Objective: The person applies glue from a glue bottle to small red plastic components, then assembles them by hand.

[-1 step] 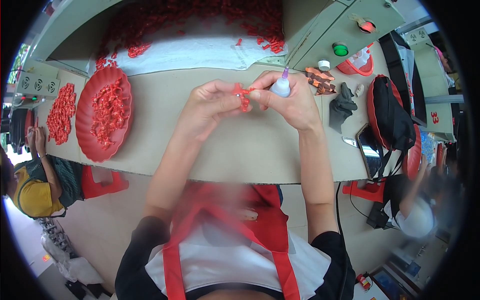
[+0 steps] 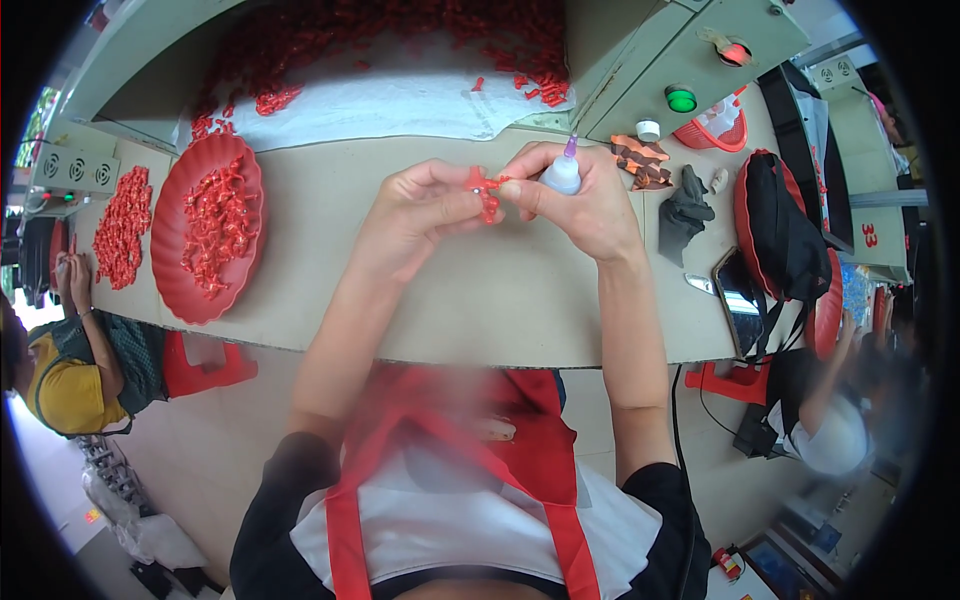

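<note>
Over the middle of the table, my left hand (image 2: pixel 428 208) pinches a small red plastic figure (image 2: pixel 487 205) between thumb and fingers. My right hand (image 2: pixel 592 205) is closed around a small white squeeze bottle (image 2: pixel 562 176), whose purple needle tip points up and away. The thumb and forefinger of that same hand also grip a small red part (image 2: pixel 497 182) at the figure's side. Whether the part is joined to the figure is too small to tell. Fingers hide the bottle's lower body.
To the left, a red scalloped tray (image 2: pixel 172 255) holds red pieces, with another pile (image 2: pixel 123 230) beside it. More red pieces (image 2: pixel 400 30) cover a white cloth (image 2: pixel 400 110) at the back. A grey cloth (image 2: pixel 685 215), phone (image 2: pixel 740 300) and black bag (image 2: pixel 780 215) lie right. Co-workers sit both sides.
</note>
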`<state>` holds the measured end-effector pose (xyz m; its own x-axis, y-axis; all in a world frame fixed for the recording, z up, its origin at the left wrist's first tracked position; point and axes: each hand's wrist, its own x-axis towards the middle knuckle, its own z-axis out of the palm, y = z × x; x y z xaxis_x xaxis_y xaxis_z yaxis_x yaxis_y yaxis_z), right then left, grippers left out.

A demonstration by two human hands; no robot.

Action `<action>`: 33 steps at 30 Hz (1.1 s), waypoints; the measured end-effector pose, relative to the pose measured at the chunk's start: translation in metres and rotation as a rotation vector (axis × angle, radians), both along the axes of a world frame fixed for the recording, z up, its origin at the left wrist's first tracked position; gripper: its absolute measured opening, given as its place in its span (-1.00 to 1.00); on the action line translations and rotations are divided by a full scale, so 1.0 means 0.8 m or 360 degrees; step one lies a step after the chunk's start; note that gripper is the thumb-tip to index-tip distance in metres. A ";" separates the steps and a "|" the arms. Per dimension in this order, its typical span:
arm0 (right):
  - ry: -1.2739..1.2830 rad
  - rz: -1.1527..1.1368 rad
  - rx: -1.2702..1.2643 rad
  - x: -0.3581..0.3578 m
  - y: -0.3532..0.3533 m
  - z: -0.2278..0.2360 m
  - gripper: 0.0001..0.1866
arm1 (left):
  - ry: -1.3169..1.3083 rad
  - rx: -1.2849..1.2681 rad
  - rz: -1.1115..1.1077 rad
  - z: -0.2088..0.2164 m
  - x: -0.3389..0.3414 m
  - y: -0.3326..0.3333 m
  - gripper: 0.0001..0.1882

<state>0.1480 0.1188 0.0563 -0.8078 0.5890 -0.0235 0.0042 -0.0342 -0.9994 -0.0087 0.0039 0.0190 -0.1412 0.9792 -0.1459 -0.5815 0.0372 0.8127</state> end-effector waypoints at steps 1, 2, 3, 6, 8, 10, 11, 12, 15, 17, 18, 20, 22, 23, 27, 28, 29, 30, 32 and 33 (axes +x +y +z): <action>-0.0007 0.0008 0.0007 0.001 0.001 0.001 -0.94 | 0.0019 -0.0003 0.0024 0.003 0.002 0.001 -0.81; -0.0013 0.0013 0.0022 0.003 0.003 0.003 -0.94 | 0.0037 0.0000 0.0045 0.007 0.004 0.002 -0.81; -0.0018 -0.0004 0.0046 0.005 0.002 0.003 -0.94 | 0.0033 0.0024 0.0028 0.006 0.006 0.001 -0.81; -0.0047 -0.0023 0.0118 0.009 0.001 -0.003 -0.90 | 0.0111 0.0082 0.0072 0.001 0.010 -0.001 -0.81; -0.0097 0.0029 0.0006 0.008 -0.002 0.001 -0.95 | 0.0122 0.0032 0.0130 -0.001 0.011 -0.008 -0.80; -0.0130 0.0049 0.0124 0.006 -0.003 -0.010 -0.92 | 0.0105 0.0027 0.0134 -0.008 0.010 -0.013 -0.81; -0.0127 0.0013 0.0191 0.007 -0.005 -0.007 -0.92 | 0.0117 0.0037 0.0116 -0.008 0.009 -0.014 -0.81; -0.0059 0.0017 0.0124 0.006 -0.010 -0.007 -0.92 | 0.0118 0.0089 0.0098 -0.006 0.010 -0.016 -0.81; -0.0017 0.0002 0.0094 0.006 -0.011 -0.001 -0.90 | 0.0011 0.0062 0.0133 -0.003 0.013 -0.014 -0.82; -0.0045 -0.0008 0.0109 0.005 -0.011 0.001 -0.90 | 0.0095 0.0062 0.0264 -0.002 0.015 -0.011 -0.86; -0.0031 -0.0039 0.0150 0.004 -0.010 0.001 -0.89 | 0.0095 0.0073 0.0265 -0.001 0.015 -0.008 -0.86; -0.0016 -0.0068 0.0192 0.003 -0.006 0.000 -0.89 | 0.0185 0.0020 0.0310 0.000 0.015 -0.004 -0.84; -0.0006 -0.0089 0.0379 0.003 -0.003 0.000 -0.88 | 0.0222 0.0028 0.0344 0.004 0.017 -0.001 -0.83; -0.0006 -0.0087 0.0379 0.003 -0.003 0.000 -0.88 | 0.0259 0.0034 0.0376 0.005 0.018 -0.001 -0.81; 0.0006 -0.0104 0.0442 0.004 -0.009 0.007 -0.87 | 0.0383 0.0074 0.0457 0.003 0.022 -0.003 -0.81; 0.0021 -0.0112 0.0442 0.004 -0.011 0.009 -0.87 | 0.0428 0.0075 0.0479 0.003 0.022 -0.005 -0.80; 0.0020 -0.0111 0.0442 0.005 -0.015 0.010 -0.87 | 0.0474 0.0074 0.0502 0.003 0.023 -0.007 -0.79; 0.0026 -0.0109 0.0445 0.005 -0.016 0.010 -0.86 | 0.0473 0.0076 0.0503 0.004 0.024 -0.008 -0.79; 0.0030 -0.0099 0.0439 0.006 -0.020 0.010 -0.86 | 0.0546 0.0072 0.0563 0.008 0.026 -0.013 -0.80; 0.0015 -0.0116 0.0374 0.006 -0.021 0.008 -0.86 | 0.0546 0.0060 0.0569 0.007 0.027 -0.014 -0.80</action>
<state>0.1526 0.1021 0.0630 -0.7626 0.6339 0.1286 0.0007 0.1995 -0.9799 0.0127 -0.0069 0.0244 -0.5029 0.8643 0.0023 -0.2516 -0.1489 0.9563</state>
